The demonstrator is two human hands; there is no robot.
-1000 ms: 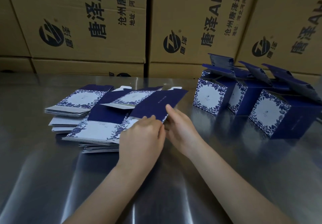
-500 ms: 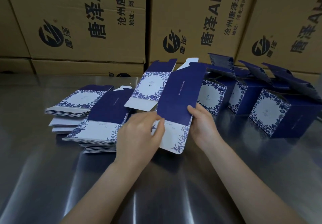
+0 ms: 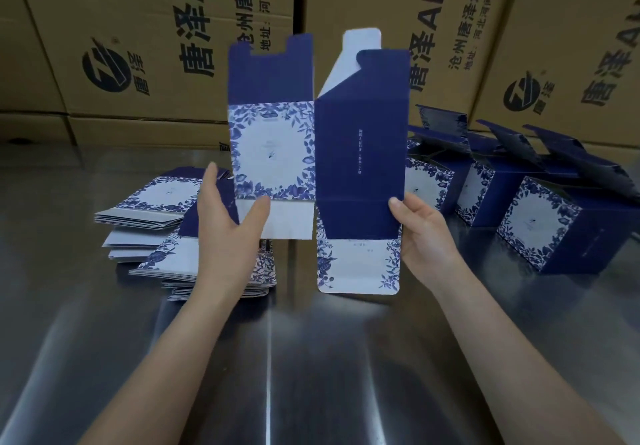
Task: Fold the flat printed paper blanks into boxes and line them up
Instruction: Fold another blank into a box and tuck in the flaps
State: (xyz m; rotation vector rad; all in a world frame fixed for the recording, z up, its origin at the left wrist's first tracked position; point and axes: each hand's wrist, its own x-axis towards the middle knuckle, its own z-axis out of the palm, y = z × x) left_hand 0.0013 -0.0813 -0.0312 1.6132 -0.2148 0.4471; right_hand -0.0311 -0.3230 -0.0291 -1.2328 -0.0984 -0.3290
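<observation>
I hold one flat paper blank (image 3: 360, 153) upright above the steel table, partly spread, a navy panel on the right and a white floral panel on the left. My left hand (image 3: 221, 233) pinches its lower left flap, thumb in front. At the lower right edge, my right hand (image 3: 426, 233) pinches the navy panel, thumb on the front. A stack of flat blanks (image 3: 152, 202) lies on the table behind my left hand. Three folded navy boxes (image 3: 540, 223) stand in a row at the right, lids open.
The shiny steel table (image 3: 311, 358) stretches toward me under my forearms. Large brown cardboard cartons (image 3: 156, 46) with printed logos form a wall along the table's far edge, right behind the stack and the boxes.
The blank has risen from the stack to upright in front of me and spread wider. Both hands moved up and apart with it.
</observation>
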